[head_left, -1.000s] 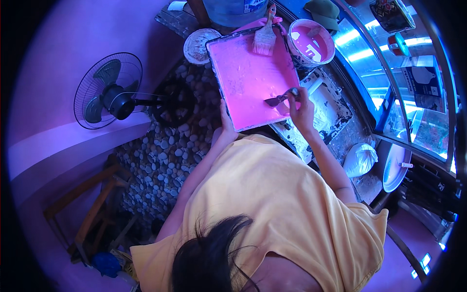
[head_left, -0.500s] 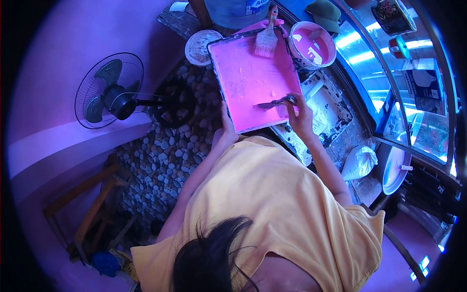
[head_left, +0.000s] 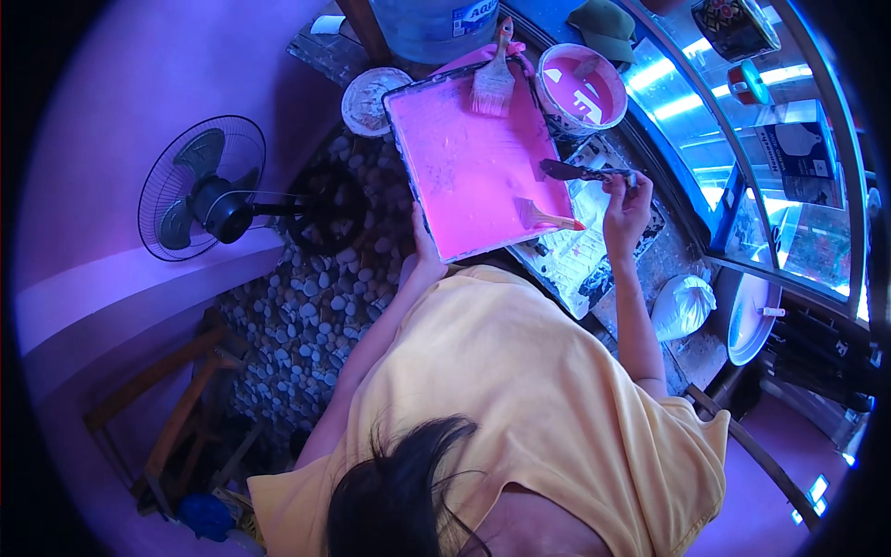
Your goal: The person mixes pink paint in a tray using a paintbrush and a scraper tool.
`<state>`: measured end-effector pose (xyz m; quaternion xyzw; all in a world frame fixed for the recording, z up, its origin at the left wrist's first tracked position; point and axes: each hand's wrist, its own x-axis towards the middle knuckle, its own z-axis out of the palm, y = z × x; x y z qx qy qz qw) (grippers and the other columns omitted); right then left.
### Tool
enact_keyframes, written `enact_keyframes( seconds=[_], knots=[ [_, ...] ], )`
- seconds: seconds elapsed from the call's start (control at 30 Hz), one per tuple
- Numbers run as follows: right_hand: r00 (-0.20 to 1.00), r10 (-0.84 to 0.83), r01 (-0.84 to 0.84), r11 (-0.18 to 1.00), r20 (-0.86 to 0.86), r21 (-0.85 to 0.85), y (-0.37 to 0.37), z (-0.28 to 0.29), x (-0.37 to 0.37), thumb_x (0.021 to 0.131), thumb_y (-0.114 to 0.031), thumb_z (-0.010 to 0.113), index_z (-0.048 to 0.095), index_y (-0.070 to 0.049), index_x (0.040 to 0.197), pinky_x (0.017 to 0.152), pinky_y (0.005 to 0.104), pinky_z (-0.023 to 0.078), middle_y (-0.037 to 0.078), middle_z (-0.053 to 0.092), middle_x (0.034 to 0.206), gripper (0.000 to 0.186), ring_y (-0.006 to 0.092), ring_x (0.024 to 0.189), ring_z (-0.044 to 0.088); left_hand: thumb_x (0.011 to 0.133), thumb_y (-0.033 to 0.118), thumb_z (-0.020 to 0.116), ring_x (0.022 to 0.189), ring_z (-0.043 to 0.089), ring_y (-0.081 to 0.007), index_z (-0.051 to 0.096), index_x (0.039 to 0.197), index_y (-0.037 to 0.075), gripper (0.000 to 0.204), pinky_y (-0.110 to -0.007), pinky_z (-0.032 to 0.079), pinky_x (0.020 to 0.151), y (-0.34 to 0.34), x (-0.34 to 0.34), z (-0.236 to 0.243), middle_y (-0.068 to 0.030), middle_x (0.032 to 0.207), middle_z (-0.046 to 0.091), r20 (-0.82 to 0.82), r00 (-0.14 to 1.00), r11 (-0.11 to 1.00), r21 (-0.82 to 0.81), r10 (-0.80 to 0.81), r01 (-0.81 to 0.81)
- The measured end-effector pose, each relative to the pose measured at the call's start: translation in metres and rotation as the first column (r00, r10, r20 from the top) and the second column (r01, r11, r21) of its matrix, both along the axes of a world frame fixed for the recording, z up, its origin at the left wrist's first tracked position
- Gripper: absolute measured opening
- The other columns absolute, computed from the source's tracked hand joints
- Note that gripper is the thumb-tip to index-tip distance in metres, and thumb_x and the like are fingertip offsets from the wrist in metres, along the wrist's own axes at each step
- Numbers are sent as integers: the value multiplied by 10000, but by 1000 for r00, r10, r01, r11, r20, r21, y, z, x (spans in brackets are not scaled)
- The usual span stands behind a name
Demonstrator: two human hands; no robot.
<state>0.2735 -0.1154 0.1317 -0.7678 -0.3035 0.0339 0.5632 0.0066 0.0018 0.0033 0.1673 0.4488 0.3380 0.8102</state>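
Observation:
A paint tray [head_left: 436, 176] coated with pink paint is tilted in front of me. My left hand [head_left: 428, 252] grips its left edge near the lower corner, some fingers hidden beneath. Just off the tray's right side, my right hand [head_left: 627, 213] pinches the handle of a dark flat-bladed knife [head_left: 564, 170], its blade pointing left over the rim. A small paintbrush [head_left: 549, 218] rests in the tray's lower right corner, handle across the rim. At the far edge leans a wide paintbrush [head_left: 492, 85], bristles down in the tray.
Beyond the tray stand a bucket of pink paint [head_left: 608, 110], a paint-crusted round lid [head_left: 373, 100] and a large water jug [head_left: 427, 37]. A white-smeared tray [head_left: 594, 265] and plastic bag [head_left: 684, 306] lie at right. Left are a fan [head_left: 223, 209] and pebbled ground [head_left: 297, 320].
My right hand has lifted the knife up and right from the tray's lower right corner to beyond its right edge. The small paintbrush there now shows. The left hand keeps its grip.

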Motion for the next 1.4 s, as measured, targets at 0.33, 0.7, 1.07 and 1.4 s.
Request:
enact_keyframes(
  seconds=[0.33, 0.7, 1.07, 1.4],
  knots=[
    [755, -113, 336, 912, -645, 234, 15, -23, 115, 949, -202, 577, 512, 22, 1059, 682, 324, 576, 116, 623, 936, 258, 218, 760, 666, 947, 608, 385, 1136, 491, -177, 457, 1320, 91, 642, -359, 402, 972, -3, -16, -23, -59, 1236, 516, 21, 999, 999, -29, 35, -34],
    [920, -390, 391, 914, 33, -104, 89, -50, 138, 851, -294, 682, 600, 47, 994, 708, 326, 504, 122, 657, 839, 379, 191, 791, 640, 944, 616, 383, 1131, 490, -171, 459, 1316, 88, 651, -355, 404, 967, -17, -46, -39, -61, 1230, 516, 3, 1000, 997, -74, 11, -11],
    [987, 4, -52, 953, -160, -297, 39, -78, 77, 930, -416, 588, 635, 35, 1006, 785, 330, 460, 97, 647, 883, 460, 196, 830, 592, 942, 624, 381, 1127, 489, -164, 460, 1312, 85, 659, -351, 406, 963, -5, -26, -44, -64, 1224, 516, 102, 992, 996, -27, -79, 83],
    [326, 244, -468, 881, -913, 69, 43, -118, 69, 981, -303, 537, 606, -94, 1070, 615, 203, 418, -58, 603, 880, 237, 29, 719, 532, 933, 640, 388, 1157, 475, -164, 440, 1334, 66, 703, -341, 402, 976, 2, -5, 0, -86, 1251, 506, -29, 984, 980, 83, -178, 180]
  ],
)
